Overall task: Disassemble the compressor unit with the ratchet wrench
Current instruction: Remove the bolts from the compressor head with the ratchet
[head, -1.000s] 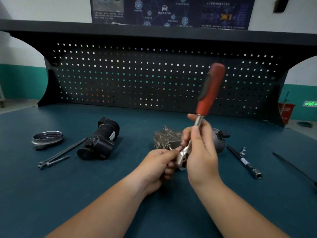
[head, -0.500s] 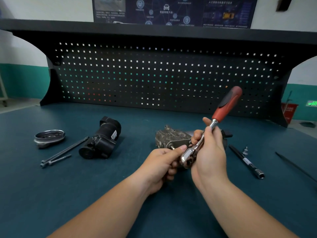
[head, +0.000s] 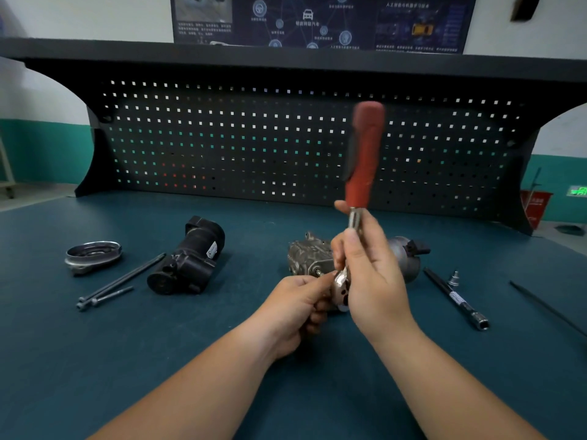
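Two bare arms are coming into shot: the left forearm (head: pixel 190 385) and the right forearm (head: pixel 444 382) are both showing uncovered right up to the wrists. The left hand (head: pixel 295 300) and the right hand (head: pixel 374 281) are going bare too, and the right thumbnail (head: pixel 353 240) is looking short and plain.
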`<state>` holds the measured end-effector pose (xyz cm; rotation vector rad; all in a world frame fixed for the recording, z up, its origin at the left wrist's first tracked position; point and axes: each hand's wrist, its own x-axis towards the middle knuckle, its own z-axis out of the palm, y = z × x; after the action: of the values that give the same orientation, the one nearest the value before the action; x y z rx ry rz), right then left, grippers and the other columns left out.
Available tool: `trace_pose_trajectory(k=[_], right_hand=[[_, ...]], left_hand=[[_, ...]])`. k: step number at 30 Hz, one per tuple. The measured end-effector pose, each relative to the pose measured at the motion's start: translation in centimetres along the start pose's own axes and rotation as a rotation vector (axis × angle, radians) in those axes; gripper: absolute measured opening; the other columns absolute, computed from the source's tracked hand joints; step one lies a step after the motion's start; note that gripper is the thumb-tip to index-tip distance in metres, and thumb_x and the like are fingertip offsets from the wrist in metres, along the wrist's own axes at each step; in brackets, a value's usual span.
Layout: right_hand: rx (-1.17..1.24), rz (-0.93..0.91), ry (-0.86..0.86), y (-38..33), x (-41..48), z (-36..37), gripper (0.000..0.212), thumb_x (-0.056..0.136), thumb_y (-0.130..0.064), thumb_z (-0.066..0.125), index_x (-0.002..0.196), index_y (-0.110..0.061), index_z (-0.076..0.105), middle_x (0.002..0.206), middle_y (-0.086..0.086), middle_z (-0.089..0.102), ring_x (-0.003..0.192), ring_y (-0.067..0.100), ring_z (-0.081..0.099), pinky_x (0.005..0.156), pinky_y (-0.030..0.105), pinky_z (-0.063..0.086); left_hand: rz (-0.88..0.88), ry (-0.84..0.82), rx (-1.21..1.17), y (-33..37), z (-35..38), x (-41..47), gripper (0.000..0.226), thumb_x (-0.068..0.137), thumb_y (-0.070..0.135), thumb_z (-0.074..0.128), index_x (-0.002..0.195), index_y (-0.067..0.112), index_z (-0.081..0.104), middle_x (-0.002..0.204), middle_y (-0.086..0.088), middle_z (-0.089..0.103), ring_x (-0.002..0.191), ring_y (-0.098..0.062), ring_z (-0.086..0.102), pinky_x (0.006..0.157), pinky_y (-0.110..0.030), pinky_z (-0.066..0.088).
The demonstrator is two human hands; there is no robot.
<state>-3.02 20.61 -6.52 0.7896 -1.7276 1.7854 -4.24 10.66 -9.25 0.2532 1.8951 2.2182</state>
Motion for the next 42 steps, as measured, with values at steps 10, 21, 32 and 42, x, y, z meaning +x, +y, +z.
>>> trace_pose_trajectory(k=[10,21,32,42], right_hand=[[0.008,-0.039,-0.160,-0.4,-0.2,-0.3,0.029,0.093,-0.019,0.038,0.115,-0.030,0.052,0.065,-0.018,0.048,0.061,-0.002,0.042,0.062,0.011,0.038],[0.731,0.558,0.669,0.8,0.6,-0.6,0.014,0.101,-0.017,0.038,0.097,-0.019,0.052,0.060,-0.003,0.041,0.051,0.007,0.039,0.059,0.024,0.035],[0.022,0.064,-0.019,-1.0,0.6,-0.5,0.032,0.100,-0.008,0.036,0.118,-0.030,0.051,0.062,-0.009,0.043,0.056,-0.002,0.041,0.057,0.011,0.038],[-0.144,-0.048,-0.240,-0.6,-0.4,-0.2,0.035,0.093,-0.024,0.040,0.123,-0.040,0.046,0.075,-0.030,0.055,0.069,-0.009,0.051,0.066,0.007,0.039]], left_hand=[[-0.004,0.002,-0.042,0.1,0.0,0.0,0.057,0.095,0.020,0.050,0.038,0.019,0.046,0.041,0.009,0.039,0.034,-0.002,0.027,0.036,-0.014,0.018],[0.011,0.051,-0.045,0.2,0.2,0.1,0.050,0.083,0.036,0.063,0.039,0.020,0.046,0.041,0.009,0.040,0.032,-0.002,0.030,0.035,-0.014,0.020],[0.004,0.024,-0.011,0.2,-0.1,0.0,0.051,0.087,0.037,0.059,0.040,0.021,0.046,0.041,0.008,0.039,0.033,-0.004,0.029,0.036,-0.014,0.018],[-0.011,-0.042,-0.069,0.3,-0.2,-0.1,0.057,0.095,0.013,0.045,0.038,0.018,0.045,0.039,0.009,0.038,0.033,-0.001,0.027,0.040,-0.015,0.016]])
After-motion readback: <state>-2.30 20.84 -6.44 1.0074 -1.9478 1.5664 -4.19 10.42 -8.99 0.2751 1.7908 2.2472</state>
